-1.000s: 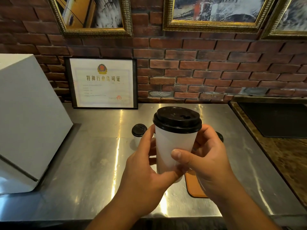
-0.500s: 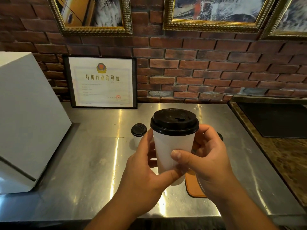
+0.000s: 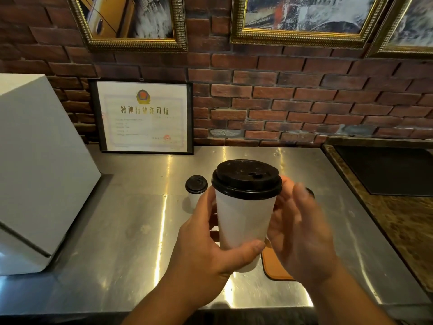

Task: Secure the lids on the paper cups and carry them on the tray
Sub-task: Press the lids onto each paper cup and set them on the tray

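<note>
Cup (image 3: 243,221) with black lid (image 3: 246,178) on, upright in the air over the near bench (image 3: 117,231). My left hand (image 3: 206,249) has its fingers clamped round the cup's left side, thumb across the low front. My right hand (image 3: 302,231) is blurred just right of the cup, fingers apart and loose; contact unclear. Tray (image 3: 274,266) lies below.

framed certificate (image 3: 143,117) | heading: 特种行业许可证 | smaller print: unreadable

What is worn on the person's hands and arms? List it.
Nothing is worn. The left hand and right hand are bare, with no gloves, rings or watch in view. No sleeve shows down to the frame's edge. The right hand is blurred, so fine detail there is unsure.
</note>
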